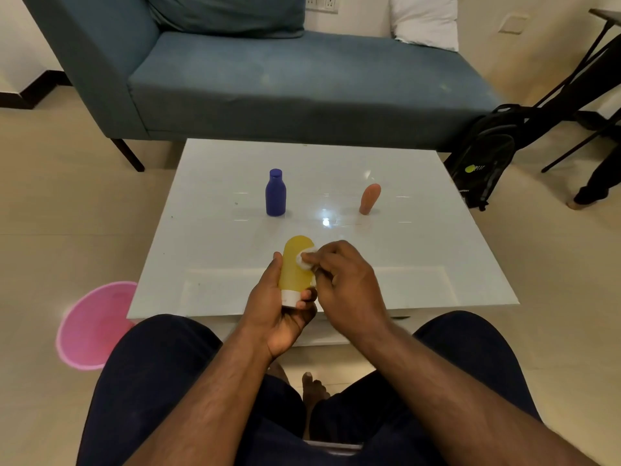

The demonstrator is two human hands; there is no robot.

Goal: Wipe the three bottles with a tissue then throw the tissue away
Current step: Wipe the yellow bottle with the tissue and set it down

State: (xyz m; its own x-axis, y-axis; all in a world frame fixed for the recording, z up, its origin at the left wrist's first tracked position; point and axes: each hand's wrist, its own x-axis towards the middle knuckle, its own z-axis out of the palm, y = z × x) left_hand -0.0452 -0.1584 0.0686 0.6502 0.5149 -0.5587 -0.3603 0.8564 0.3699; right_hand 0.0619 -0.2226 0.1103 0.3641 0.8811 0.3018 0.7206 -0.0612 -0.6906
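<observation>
My left hand (279,314) grips a yellow bottle (295,269) by its lower end, white cap pointing toward me, above the near edge of the white table (420,250). My right hand (346,284) pinches a small white tissue (306,258) and presses it against the yellow bottle's upper right side. A blue bottle (276,193) stands upright near the table's middle. An orange bottle (369,198) stands to its right, leaning slightly.
A pink bin (90,326) sits on the floor left of the table. A blue sofa (285,82) stands behind the table. A black backpack (484,156) leans at the right, beside another person's leg (594,183). My knees are under the table's near edge.
</observation>
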